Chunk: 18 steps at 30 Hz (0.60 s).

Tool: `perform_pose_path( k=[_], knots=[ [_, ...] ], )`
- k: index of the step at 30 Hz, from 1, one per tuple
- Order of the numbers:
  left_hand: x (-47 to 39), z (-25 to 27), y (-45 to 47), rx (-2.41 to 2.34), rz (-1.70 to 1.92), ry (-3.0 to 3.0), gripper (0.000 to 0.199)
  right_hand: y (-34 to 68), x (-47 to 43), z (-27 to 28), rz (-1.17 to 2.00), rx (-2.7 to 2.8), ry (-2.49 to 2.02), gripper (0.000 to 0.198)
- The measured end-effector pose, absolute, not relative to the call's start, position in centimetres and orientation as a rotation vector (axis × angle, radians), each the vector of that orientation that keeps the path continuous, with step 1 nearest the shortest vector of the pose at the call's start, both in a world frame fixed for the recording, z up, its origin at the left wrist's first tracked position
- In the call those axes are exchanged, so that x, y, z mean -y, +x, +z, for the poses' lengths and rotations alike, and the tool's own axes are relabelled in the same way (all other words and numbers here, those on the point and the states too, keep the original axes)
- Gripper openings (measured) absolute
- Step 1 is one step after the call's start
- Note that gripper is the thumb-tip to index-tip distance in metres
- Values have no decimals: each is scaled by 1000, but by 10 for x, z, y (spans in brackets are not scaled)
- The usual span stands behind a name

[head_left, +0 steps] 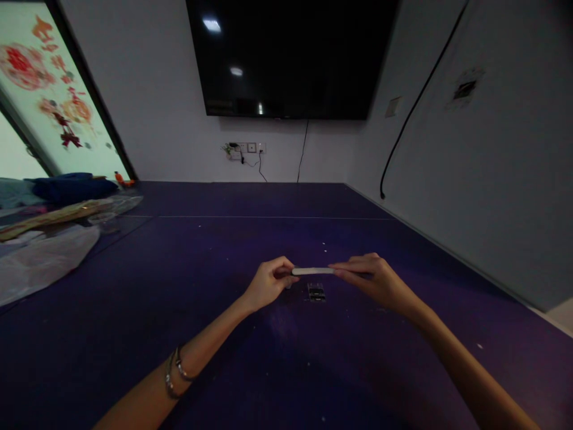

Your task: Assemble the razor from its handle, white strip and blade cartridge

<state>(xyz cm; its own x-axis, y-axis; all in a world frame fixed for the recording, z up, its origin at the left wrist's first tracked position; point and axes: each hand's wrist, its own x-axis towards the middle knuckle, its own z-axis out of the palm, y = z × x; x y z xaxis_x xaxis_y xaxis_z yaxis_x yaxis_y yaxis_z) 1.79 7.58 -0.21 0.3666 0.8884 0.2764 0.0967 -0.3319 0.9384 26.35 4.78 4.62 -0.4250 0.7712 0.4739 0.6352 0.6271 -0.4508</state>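
Note:
Between my two hands is a thin, flat, whitish piece (312, 271), seen edge-on and held level above the purple surface (215, 334). My left hand (268, 280) pinches its left end between thumb and fingers. At the right end, my right hand (373, 278) grips it with the thumb below and the fingers above. What kind of thing it is cannot be made out. Just below it lies a small dark item with clear edges (316, 292), like a little packet. Something small and greyish shows under my left fingertips, too unclear to name.
Clear plastic sheeting (49, 257) and a dark blue cloth (74, 189) lie at the left. A large black television (295, 60) hangs on the far wall above sockets (251, 147) with cords. Down the right wall runs a black cable (409, 113). White specks dot the surface.

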Motion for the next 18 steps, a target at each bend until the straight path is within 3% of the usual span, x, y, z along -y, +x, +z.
perform_pose_path(
  k=[18],
  knots=[
    [-73,-4,18,-881,1059,1736,10,270,-53,44,233,2177,-1122,30]
  ],
)
